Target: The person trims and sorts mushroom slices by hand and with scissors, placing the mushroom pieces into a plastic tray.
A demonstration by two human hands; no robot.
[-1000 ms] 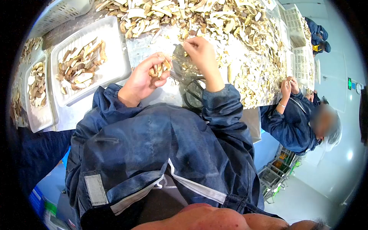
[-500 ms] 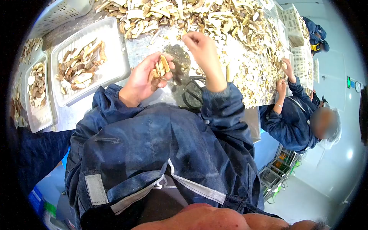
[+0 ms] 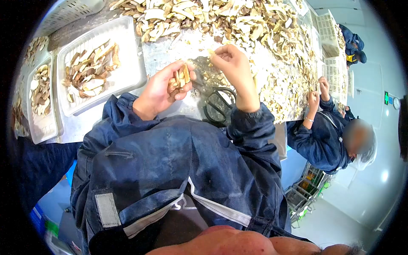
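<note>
My left hand (image 3: 159, 90) is closed around several dried mushroom slices (image 3: 182, 76), brown-edged with pale flesh, held above the table. To its right, my right hand (image 3: 234, 63) pinches a small pale mushroom piece (image 3: 211, 52) between thumb and fingertips. Black scissor-like handles (image 3: 217, 106) lie on the table below and between my hands, near my jacket; their blades are not clearly visible. Beyond my hands spreads a large heap of sliced dried mushrooms (image 3: 250, 21), with small crumbs scattered nearer to me.
On the left stands a white plastic tray (image 3: 138, 72) of mushroom slices, with a narrower tray (image 3: 44, 129) beside it. White crates (image 3: 335, 72) line the far right. A co-worker (image 3: 327, 140) in dark clothing has both hands at the table's right side.
My right hand has shifted right and slightly toward me, still pinching. My left hand keeps its slices, almost in place. The co-worker's hands have moved slightly.
</note>
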